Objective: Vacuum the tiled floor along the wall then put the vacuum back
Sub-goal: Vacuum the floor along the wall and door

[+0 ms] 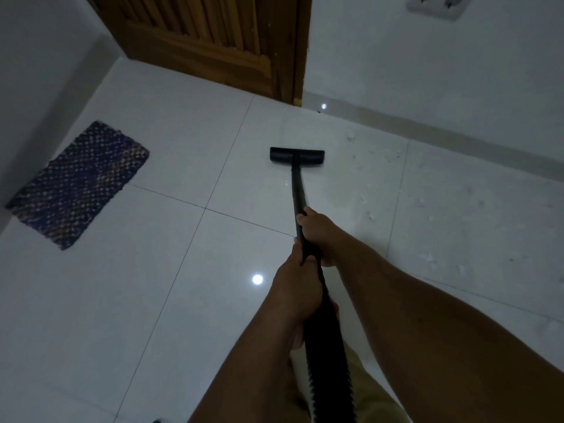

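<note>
You hold the black vacuum wand (pixel 297 190) with both hands: your right hand (pixel 317 233) is closed around it further forward, and your left hand (pixel 300 279) is closed around it just behind, where the ribbed hose (pixel 328 361) begins. The floor head (pixel 297 155) lies flat on the white tiled floor (pixel 152 300), near the wall (pixel 442 71). Pale crumbs (pixel 427 209) lie to its right. A woven mat (pixel 77 184) lies well apart, at the left.

Home interior: tiled floor (pixel 152 300), wooden door (pixel 213 41), woven mat (pixel 79 184)
</note>
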